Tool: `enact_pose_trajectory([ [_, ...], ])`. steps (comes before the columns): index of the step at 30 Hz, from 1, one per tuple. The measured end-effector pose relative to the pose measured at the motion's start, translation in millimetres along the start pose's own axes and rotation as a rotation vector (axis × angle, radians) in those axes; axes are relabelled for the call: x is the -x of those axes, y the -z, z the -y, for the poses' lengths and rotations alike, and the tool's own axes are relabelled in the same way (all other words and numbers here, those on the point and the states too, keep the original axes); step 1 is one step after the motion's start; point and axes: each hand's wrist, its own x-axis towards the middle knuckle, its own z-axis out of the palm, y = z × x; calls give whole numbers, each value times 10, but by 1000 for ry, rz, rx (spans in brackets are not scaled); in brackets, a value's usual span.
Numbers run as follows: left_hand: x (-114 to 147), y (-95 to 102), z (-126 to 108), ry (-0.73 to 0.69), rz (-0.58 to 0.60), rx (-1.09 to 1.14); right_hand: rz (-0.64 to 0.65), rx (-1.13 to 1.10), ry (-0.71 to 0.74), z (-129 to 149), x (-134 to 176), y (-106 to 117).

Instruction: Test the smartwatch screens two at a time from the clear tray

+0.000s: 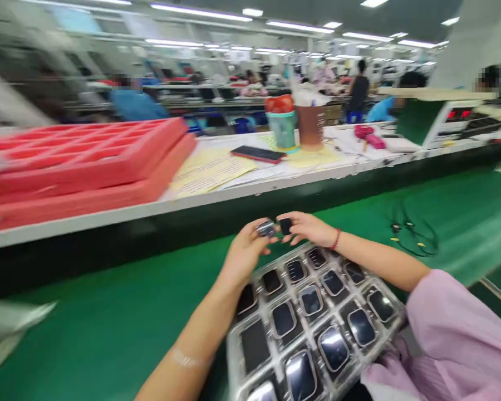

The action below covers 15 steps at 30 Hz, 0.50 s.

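My left hand point(246, 248) is closed on a small shiny smartwatch body point(266, 228), tilted so its face catches light. Close beside it, my right hand point(311, 228) pinches a small dark square piece point(285, 225), which looks like a watch screen. Fine detail on both pieces is blurred. Below my hands, a clear plastic tray point(275, 348) lies at a slant near my lap. Several smartwatch bodies point(311, 299) with dark faces and pale rims sit in its compartments. My forearms partly cover the tray's far corners.
A green bench mat point(108, 328) spreads under the tray. Thin black cables point(417, 236) lie at the right. On the raised shelf point(217, 195) are red foam trays point(87, 161), a phone point(259, 154), papers and two cups point(311, 127). Other people work in the background.
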Motion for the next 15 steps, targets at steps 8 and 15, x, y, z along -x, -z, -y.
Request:
enact_pose_trajectory([
  [8,-67,40,141,-35,23,17,63,197,148,-94,1,79],
  [15,-49,35,108,-57,16,-47,-10,225,163,-17,55,46],
])
